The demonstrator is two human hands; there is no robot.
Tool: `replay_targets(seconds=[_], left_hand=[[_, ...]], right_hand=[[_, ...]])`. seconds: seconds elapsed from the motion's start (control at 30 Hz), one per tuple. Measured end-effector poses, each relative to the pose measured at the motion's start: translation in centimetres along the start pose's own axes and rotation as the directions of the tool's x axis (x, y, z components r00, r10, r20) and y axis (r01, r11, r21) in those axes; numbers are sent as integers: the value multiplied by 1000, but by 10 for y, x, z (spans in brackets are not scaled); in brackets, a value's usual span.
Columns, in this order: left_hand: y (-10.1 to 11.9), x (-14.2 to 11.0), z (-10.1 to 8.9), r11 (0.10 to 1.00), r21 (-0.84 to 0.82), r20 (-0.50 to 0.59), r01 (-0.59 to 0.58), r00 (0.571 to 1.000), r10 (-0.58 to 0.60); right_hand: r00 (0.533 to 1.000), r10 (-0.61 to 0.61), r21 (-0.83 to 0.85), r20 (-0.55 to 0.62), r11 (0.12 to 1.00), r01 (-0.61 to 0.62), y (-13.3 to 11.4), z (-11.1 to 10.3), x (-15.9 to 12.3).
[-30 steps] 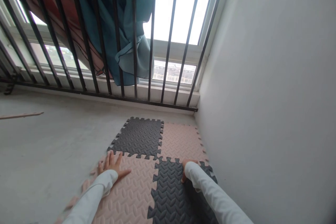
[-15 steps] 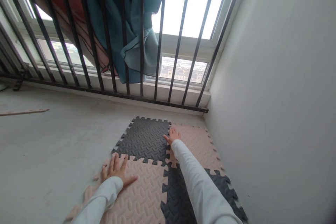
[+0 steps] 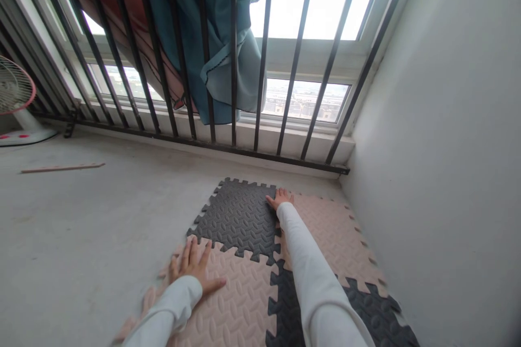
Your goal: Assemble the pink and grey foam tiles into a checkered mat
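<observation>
Foam puzzle mat tiles in pink and dark grey lie on the floor in a checkered layout. My left hand (image 3: 197, 270) rests flat with fingers spread on the near pink foam tile (image 3: 240, 298), close to its toothed edge against the far grey foam tile (image 3: 244, 217). Farther off, my right hand (image 3: 280, 198) lies with fingers apart over the seam between that grey tile and the far pink foam tile (image 3: 329, 227). A near dark foam tile (image 3: 287, 303) shows partly under my right forearm. Neither hand grips anything.
A black railing (image 3: 244, 150) runs across the back, with a blue and red curtain (image 3: 228, 76) behind it. A white wall (image 3: 439, 173) borders the right. On the left are a thin stick (image 3: 63, 168) and a fan (image 3: 24, 124) on the concrete floor (image 3: 101, 249).
The view has swung left, bringing the fan into sight. My right hand has slid slightly along the seam toward the railing. My left hand stays on the near pink tile.
</observation>
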State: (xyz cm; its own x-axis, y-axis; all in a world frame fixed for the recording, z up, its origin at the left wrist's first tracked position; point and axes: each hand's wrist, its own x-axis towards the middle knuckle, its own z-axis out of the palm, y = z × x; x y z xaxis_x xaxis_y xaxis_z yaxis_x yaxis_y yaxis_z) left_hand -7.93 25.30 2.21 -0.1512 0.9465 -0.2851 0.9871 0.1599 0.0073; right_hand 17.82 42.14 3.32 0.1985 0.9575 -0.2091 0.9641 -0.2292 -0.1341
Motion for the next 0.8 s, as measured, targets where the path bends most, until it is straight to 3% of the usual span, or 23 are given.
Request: replay_targets(seconds=[0.43,0.53,0.8], left_hand=[[-2,5,1,1000,12,54,11,998,-12],[-3,5,3,1000,11,57,8,998,-8],[-4,6,9,1000,-8,0,5,1000,-5]], right_hand=[[999,-16,-20,51,1000,17,12,2,-4],[996,-66,-38,55,997,68,16,6,-9],[991,-69,-91,118,993,80,15,0,-17]])
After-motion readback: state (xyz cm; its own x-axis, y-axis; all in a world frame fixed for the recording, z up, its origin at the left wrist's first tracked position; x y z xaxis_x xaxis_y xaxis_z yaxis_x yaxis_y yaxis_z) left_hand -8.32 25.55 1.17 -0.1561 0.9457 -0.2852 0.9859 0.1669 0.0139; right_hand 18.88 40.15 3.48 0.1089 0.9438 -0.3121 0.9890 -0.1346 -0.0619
